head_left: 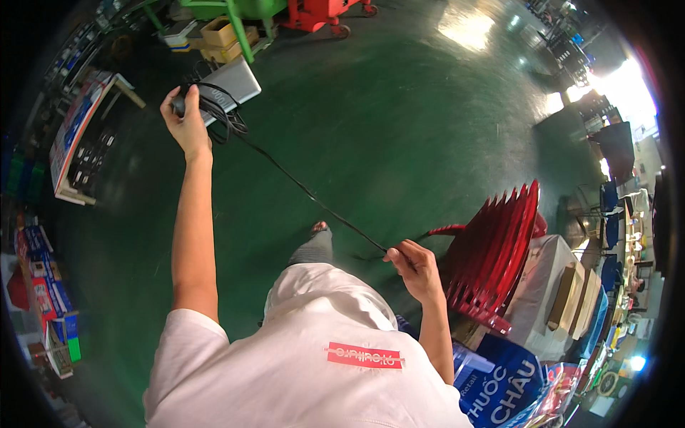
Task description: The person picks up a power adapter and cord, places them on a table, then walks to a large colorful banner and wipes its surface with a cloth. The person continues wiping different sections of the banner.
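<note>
My left hand (187,128) is raised at the upper left, its fingers closed round a bundle of looped black cable (230,123). A dark grey rounded piece (178,105) shows between its fingers; its kind is unclear. Right beside the bundle is a flat silver laptop (241,80), tilted; whether the hand also supports it cannot be told. From the bundle a single length of black cable (307,191) runs taut, slanting down to my right hand (417,267). That hand is closed, pinching the cable near waist height.
A stack of red plastic chairs (492,257) stands close by my right arm. Boxes (571,299) and blue printed packaging (499,378) lie behind it. A framed board (85,135) is at the left. A green frame (239,28) and red wheeled equipment (325,14) stand ahead on the green floor (399,128).
</note>
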A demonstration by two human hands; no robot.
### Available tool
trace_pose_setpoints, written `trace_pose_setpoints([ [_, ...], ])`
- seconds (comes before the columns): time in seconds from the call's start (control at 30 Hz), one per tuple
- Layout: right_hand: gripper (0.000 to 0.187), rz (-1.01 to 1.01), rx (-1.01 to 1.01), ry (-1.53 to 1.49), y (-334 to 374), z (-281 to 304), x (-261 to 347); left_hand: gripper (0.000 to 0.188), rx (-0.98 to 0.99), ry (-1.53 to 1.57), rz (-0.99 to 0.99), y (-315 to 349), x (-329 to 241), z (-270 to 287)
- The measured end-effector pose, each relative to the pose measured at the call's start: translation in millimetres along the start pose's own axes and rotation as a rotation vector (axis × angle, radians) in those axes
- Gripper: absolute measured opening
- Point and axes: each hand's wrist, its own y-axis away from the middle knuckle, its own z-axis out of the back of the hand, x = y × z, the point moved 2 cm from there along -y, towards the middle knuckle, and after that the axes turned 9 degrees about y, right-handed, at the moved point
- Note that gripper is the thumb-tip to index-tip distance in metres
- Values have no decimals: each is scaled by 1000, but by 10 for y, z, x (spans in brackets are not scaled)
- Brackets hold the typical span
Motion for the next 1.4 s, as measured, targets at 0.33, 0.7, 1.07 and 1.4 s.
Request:
trace_pose_setpoints([
  [0.33,8,87,-509,244,-2375,2757,-117,34,584,-65,361,-94,2149,-3153],
  [0.7,25,176,-618,-7,-5512,5479,-2165,35,1629,623,1185,1859,3219,-6565],
  [1.07,20,-350,-599,-213,-5649,5699,-4831,33,1155,379,301,3602,4951,-10287],
  [1.4,11,-572,-1014,405,-3888,8797,-4227,40,2394,663,363,6560,4740,-12228],
])
